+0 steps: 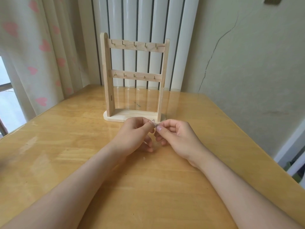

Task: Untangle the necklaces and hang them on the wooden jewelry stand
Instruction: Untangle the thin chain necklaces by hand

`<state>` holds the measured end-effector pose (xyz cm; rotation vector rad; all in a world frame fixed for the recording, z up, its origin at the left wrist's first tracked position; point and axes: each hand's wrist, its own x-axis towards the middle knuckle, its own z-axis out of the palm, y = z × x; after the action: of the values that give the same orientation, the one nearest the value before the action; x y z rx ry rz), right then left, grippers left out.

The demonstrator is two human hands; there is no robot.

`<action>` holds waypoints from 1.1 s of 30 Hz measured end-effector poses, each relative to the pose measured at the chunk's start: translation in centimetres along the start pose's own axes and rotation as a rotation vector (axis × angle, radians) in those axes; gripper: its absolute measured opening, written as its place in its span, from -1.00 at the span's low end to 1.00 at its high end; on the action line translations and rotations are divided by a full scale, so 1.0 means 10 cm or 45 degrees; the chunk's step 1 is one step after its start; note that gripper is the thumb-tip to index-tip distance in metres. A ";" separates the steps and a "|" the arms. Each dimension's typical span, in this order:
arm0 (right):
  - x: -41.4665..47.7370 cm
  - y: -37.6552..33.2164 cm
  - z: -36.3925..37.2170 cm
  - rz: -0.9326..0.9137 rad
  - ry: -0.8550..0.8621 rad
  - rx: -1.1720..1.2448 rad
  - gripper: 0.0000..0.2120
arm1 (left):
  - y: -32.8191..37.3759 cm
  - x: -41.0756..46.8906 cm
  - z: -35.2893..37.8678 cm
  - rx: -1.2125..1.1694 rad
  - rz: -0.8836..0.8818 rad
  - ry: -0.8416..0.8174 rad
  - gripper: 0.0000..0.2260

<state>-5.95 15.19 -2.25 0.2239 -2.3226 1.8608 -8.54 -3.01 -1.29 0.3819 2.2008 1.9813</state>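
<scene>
Over the glossy honey-coloured wooden table, left hand and right hand each pinch the small silvery knotted chain bundle between their fingertips. Untangling seems barely begun. Next, tease the strands apart gently. The pale wooden hooked stand just beyond the hands hangs bare.

A single head-worn view looks forward and down across the bench, close above the forearms, facing the wall.
</scene>
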 end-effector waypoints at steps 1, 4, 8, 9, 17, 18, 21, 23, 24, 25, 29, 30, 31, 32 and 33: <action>0.00 0.00 0.00 -0.001 -0.011 -0.012 -0.85 | 0.00 0.00 -0.01 -0.003 -0.012 0.003 -0.77; 0.02 0.01 -0.01 -0.007 -0.029 -0.059 -0.83 | 0.00 -0.01 -0.01 -0.044 0.002 -0.002 -0.80; 0.01 0.02 -0.03 -0.011 0.010 -0.119 -0.84 | 0.01 -0.01 -0.02 -0.066 0.024 0.011 -0.84; 0.01 0.02 -0.03 -0.014 0.038 -0.123 -0.83 | 0.00 -0.01 -0.02 -0.072 0.014 0.027 -0.83; 0.01 -0.01 -0.03 -0.128 0.107 -0.109 -0.93 | 0.00 0.02 -0.03 -0.113 -0.088 -0.013 -0.83; 0.01 -0.01 -0.02 -0.127 0.092 -0.116 -0.92 | 0.01 0.02 -0.02 -0.128 -0.087 -0.013 -0.83; 0.02 0.01 -0.01 -0.144 0.103 -0.237 -0.85 | 0.02 0.02 -0.02 -0.159 -0.078 -0.001 -0.84; 0.03 0.02 -0.02 -0.181 0.151 -0.305 -0.87 | 0.03 0.01 -0.03 -0.168 -0.071 0.025 -0.83; 0.03 0.01 -0.03 -0.205 0.166 -0.308 -0.86 | 0.03 0.01 -0.03 -0.165 -0.071 0.039 -0.82; 0.02 0.01 -0.04 -0.229 0.182 -0.310 -0.81 | 0.02 0.01 -0.03 -0.154 -0.068 0.048 -0.81; -0.01 -0.03 -0.02 -0.241 0.172 -0.367 -0.88 | 0.02 0.00 -0.03 -0.099 -0.043 0.035 -0.81; -0.02 -0.03 0.00 -0.237 0.177 -0.387 -0.89 | 0.02 0.00 -0.03 -0.089 -0.041 0.029 -0.82; -0.02 -0.03 0.01 -0.234 0.192 -0.410 -0.89 | 0.02 0.00 -0.03 -0.084 -0.041 0.026 -0.82; -0.02 -0.03 0.01 -0.233 0.209 -0.430 -0.89 | 0.02 0.00 -0.03 -0.080 -0.043 0.025 -0.81; -0.01 -0.02 0.01 -0.234 0.225 -0.451 -0.89 | 0.02 0.00 -0.03 -0.075 -0.047 0.027 -0.80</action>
<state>-5.80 15.00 -2.09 0.2096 -2.3663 1.3032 -8.62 -3.26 -1.08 0.3122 2.1401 2.0348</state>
